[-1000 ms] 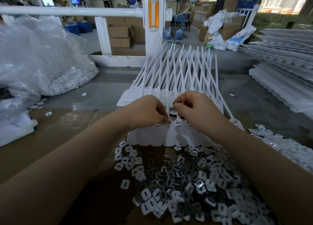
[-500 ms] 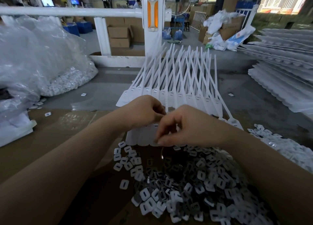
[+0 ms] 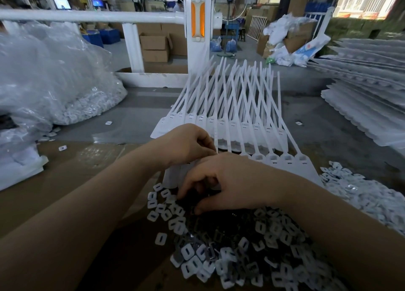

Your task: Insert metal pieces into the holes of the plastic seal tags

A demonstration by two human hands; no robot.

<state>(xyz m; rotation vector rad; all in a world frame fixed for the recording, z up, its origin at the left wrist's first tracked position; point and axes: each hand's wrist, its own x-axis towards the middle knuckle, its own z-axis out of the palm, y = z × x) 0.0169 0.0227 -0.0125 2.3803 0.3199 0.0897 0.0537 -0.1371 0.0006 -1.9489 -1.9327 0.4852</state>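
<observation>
Reaching with the right hand [image 3: 232, 181], fingers [image 3: 186, 192] curled into the near pile of metal pieces [image 3: 219, 253] — grip unclear; steadying the seal tags [image 3: 271, 159] on the tabletop [image 3: 65, 181], left hand [image 3: 186, 143] pinching their near-left edge.

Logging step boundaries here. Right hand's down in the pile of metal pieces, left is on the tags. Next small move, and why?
Probably pinch one piece and lift it. The right hand has curled fingertips down in the metal pieces, with nothing clearly held; the left hand grips the seal tags, whose near heads show open holes.
</observation>
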